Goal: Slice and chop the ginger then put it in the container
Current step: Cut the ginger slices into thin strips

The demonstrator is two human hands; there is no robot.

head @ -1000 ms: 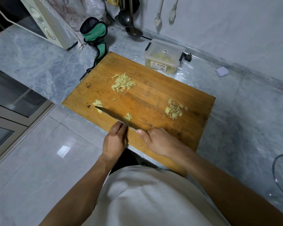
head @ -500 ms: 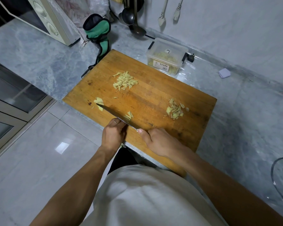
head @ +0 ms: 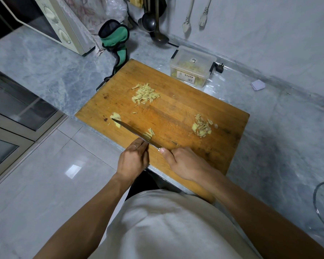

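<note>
Gripping knife [head: 133, 130] handle in right hand [head: 185, 163], left hand [head: 132, 161] fingers curled on ginger [head: 149, 133] at cutting board [head: 176, 113] near edge; lidded container [head: 192, 67] beyond far edge

The cutting board [head: 185, 109] is worn, matt wood. The knife [head: 133, 130] blade is shiny metal. The container [head: 192, 69] is cloudy clear plastic. The worktop [head: 45, 68] is smooth grey-veined marble; the floor [head: 45, 174] tiles are glossy.
</note>
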